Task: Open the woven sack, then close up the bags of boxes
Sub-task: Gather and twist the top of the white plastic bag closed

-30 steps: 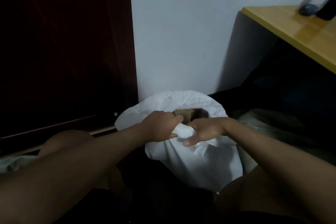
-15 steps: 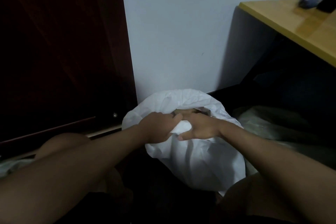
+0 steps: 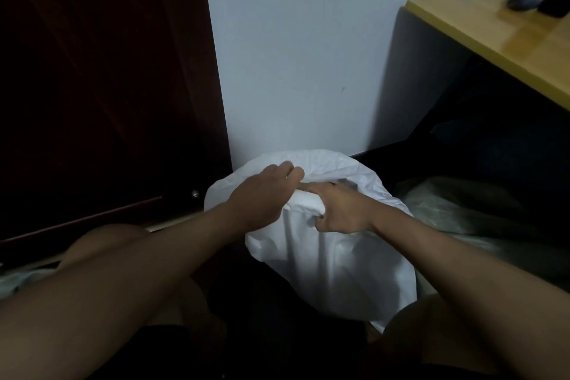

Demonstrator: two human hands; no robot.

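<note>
A dark floor point(image 3: 271, 302) is seen — on it a white sack point(image 3: 339, 262) is stood against the wall, with a clear plastic bag point(image 3: 456, 213) laid just beside it.

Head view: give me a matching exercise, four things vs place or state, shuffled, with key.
Things:
1. white bag
2. left hand
3. wooden desktop
4. dark door

Place or state:
A. upper right, against the wall
B. fills the left side of the view
C. on the floor, top gathered by both hands
D. reaches over the bag's top edge

Pairs: 1-C, 2-D, 3-A, 4-B
</note>
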